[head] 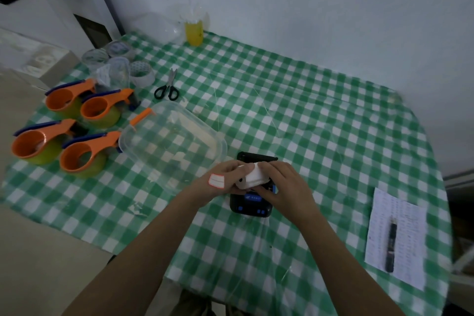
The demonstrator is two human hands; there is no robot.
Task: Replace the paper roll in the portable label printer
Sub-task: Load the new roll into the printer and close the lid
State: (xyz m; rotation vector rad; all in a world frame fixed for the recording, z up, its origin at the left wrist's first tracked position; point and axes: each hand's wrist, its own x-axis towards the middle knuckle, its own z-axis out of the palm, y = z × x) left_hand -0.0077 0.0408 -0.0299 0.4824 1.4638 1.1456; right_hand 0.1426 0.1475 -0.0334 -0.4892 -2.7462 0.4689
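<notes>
While both hands (pixel 256 182) grip paper roll (pixel 252 177) | over printer (pixel 250 206)

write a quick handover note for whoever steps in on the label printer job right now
Left hand, a red-bordered label stuck on its back, and right hand both grip the white paper roll.
The roll sits just above the open bay of the black portable label printer with blue buttons on the green checked tablecloth; lid up.
Done: bay opened, roll in hand.
Left: seat roll, feed paper, close lid.
</notes>
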